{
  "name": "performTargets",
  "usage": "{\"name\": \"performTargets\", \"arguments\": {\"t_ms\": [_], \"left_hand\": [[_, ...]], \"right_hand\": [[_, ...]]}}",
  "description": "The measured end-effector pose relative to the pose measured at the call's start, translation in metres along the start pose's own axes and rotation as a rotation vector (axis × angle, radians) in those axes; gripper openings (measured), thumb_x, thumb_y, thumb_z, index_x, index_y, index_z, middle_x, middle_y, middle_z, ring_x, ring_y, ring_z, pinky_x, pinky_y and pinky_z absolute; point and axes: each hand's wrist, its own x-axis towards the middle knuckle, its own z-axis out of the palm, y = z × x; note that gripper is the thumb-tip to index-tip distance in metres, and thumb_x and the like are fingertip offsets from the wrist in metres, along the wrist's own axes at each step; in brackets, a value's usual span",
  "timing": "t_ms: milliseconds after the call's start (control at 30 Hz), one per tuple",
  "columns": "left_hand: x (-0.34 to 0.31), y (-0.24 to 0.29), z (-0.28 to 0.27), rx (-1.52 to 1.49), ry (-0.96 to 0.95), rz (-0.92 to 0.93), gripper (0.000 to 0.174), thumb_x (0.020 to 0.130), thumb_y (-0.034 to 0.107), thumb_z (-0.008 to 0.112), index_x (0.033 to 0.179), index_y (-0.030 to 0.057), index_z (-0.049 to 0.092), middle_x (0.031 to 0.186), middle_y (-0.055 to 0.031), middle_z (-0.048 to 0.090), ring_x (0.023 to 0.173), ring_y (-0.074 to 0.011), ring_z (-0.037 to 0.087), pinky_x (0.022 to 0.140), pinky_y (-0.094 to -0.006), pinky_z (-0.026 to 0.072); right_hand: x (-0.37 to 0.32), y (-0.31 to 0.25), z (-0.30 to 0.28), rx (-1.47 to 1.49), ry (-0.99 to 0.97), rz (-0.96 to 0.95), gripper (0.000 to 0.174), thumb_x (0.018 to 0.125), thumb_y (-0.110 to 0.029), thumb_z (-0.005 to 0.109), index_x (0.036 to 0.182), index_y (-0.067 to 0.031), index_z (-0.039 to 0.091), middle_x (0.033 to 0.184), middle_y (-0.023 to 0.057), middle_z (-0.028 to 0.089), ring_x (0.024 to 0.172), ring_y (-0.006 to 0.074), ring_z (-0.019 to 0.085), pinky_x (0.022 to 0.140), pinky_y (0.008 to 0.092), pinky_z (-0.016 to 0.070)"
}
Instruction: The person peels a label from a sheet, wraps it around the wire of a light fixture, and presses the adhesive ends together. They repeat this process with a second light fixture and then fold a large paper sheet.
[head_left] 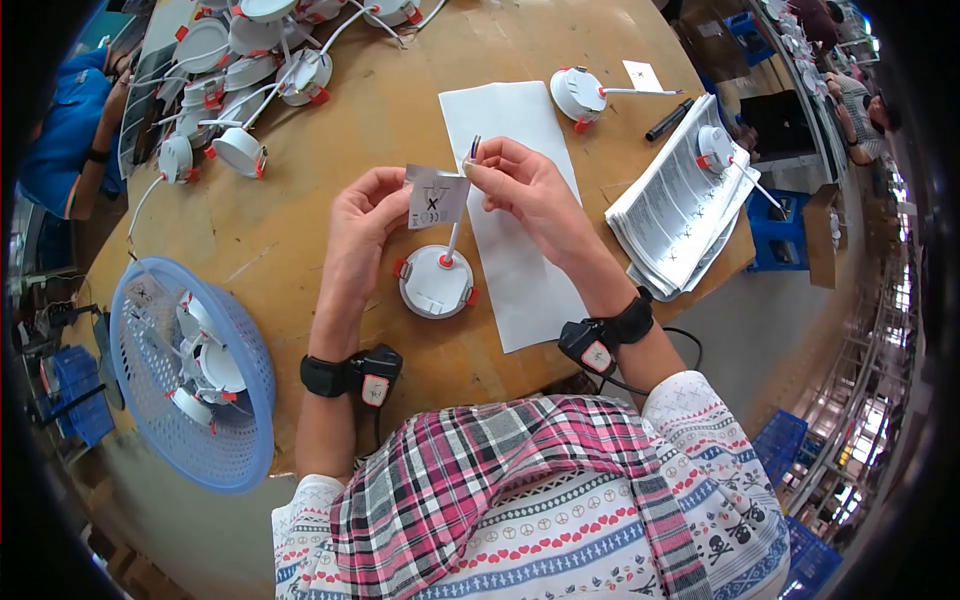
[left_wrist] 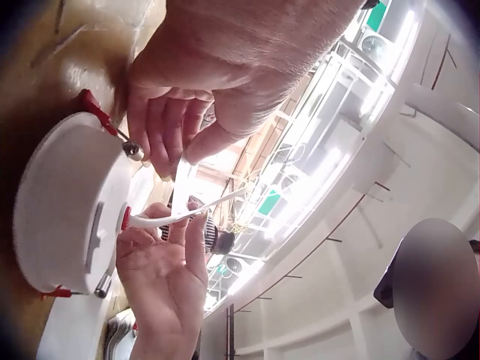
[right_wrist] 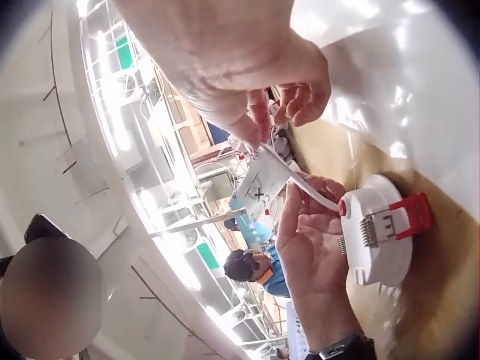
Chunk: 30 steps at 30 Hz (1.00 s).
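A round white downlight (head_left: pixel 436 285) with red-tipped spring clips lies on the table below my hands. Its white cable (right_wrist: pixel 315 196) rises from a red grommet toward my fingers. Between thumb and fingers, my left hand (head_left: pixel 362 218) holds a small printed label (head_left: pixel 432 205) marked with a cross. The right hand (head_left: pixel 535 198) pinches the cable near its top, beside the label's right edge, and bare wire ends (head_left: pixel 474 148) poke out above the fingertips. In the right wrist view, the label hangs flat right against the cable.
Many downlights (head_left: pixel 240 150) pile up at the back left. A blue basket (head_left: pixel 262 385) at left holds several more. White paper (head_left: pixel 530 290) lies beneath my right arm. Printed sheets (head_left: pixel 640 225) with a downlight on top, a black marker (head_left: pixel 668 120) and another downlight (head_left: pixel 577 97) are at right.
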Motion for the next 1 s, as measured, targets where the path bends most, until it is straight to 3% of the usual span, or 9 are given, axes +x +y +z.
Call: {"name": "performTargets", "arguments": {"t_ms": [133, 233, 333, 467, 633, 733, 1000], "left_hand": [[-0.002, 0.004, 0.007, 0.011, 0.028, -0.011, 0.018, 0.084, 0.008, 0.06, 0.1, -0.0011, 0.059, 0.09, -0.0064, 0.064, 0.079, -0.0106, 0.062, 0.073, -0.024, 0.0514], [-0.002, 0.005, 0.007, 0.019, 0.023, -0.016, 0.019, 0.084, 0.008, 0.06, 0.1, -0.0013, 0.058, 0.09, -0.0072, 0.064, 0.079, -0.0113, 0.063, 0.071, -0.0245, 0.0521], [-0.001, 0.003, 0.005, 0.018, 0.021, -0.015, 0.018, 0.084, 0.007, 0.059, 0.1, -0.0015, 0.058, 0.089, -0.0073, 0.064, 0.078, -0.0117, 0.063, 0.07, -0.0242, 0.0523], [-0.003, 0.005, 0.007, -0.033, 0.008, -0.056, 0.018, 0.084, 0.007, 0.059, 0.1, -0.0015, 0.059, 0.089, -0.0071, 0.064, 0.078, -0.0112, 0.063, 0.069, -0.0233, 0.0521], [-0.001, 0.0, 0.0, 0.036, 0.0, -0.021, 0.018, 0.086, 0.005, 0.054, 0.103, -0.0001, 0.057, 0.096, -0.0088, 0.063, 0.087, -0.0135, 0.063, 0.076, -0.0266, 0.0533], [-0.002, 0.002, 0.003, 0.023, 0.014, 0.007, 0.019, 0.084, 0.006, 0.058, 0.101, -0.0009, 0.059, 0.091, -0.0071, 0.064, 0.08, -0.0112, 0.063, 0.072, -0.0242, 0.0517], [-0.004, 0.004, -0.001, -0.007, 0.026, -0.016, 0.022, 0.081, 0.007, 0.06, 0.101, -0.0022, 0.059, 0.088, -0.007, 0.067, 0.077, -0.009, 0.063, 0.07, -0.0218, 0.0505]], "right_hand": [[-0.002, -0.001, -0.004, -0.029, -0.098, -0.027, 0.018, 0.089, -0.023, 0.059, 0.096, -0.0077, 0.055, 0.092, -0.0007, 0.055, 0.084, 0.0056, 0.051, 0.073, 0.0205, 0.0452], [-0.006, -0.005, 0.003, 0.016, -0.09, -0.024, 0.024, 0.088, -0.027, 0.06, 0.093, -0.0045, 0.054, 0.087, 0.0035, 0.057, 0.083, 0.011, 0.058, 0.075, 0.0254, 0.05], [-0.011, -0.011, 0.005, 0.012, -0.109, 0.088, 0.026, 0.09, -0.027, 0.057, 0.099, -0.0048, 0.049, 0.092, 0.006, 0.056, 0.087, 0.0148, 0.061, 0.079, 0.028, 0.0513], [-0.014, -0.007, 0.011, 0.079, -0.136, 0.057, 0.027, 0.091, -0.026, 0.056, 0.102, -0.0049, 0.045, 0.099, 0.009, 0.055, 0.086, 0.0158, 0.062, 0.078, 0.0288, 0.0516], [-0.017, -0.002, 0.019, 0.154, -0.093, -0.018, 0.026, 0.09, -0.022, 0.057, 0.102, -0.0032, 0.044, 0.099, 0.0108, 0.053, 0.082, 0.0166, 0.063, 0.071, 0.0256, 0.0522], [-0.016, 0.002, 0.016, -0.001, -0.049, -0.076, 0.024, 0.09, -0.02, 0.057, 0.104, -0.0051, 0.043, 0.102, 0.0092, 0.051, 0.085, 0.0175, 0.061, 0.075, 0.0294, 0.054], [-0.016, -0.004, 0.018, -0.076, -0.016, -0.111, 0.019, 0.089, -0.015, 0.057, 0.098, -0.0041, 0.045, 0.093, 0.0082, 0.052, 0.082, 0.0145, 0.06, 0.068, 0.0268, 0.0548]]}}
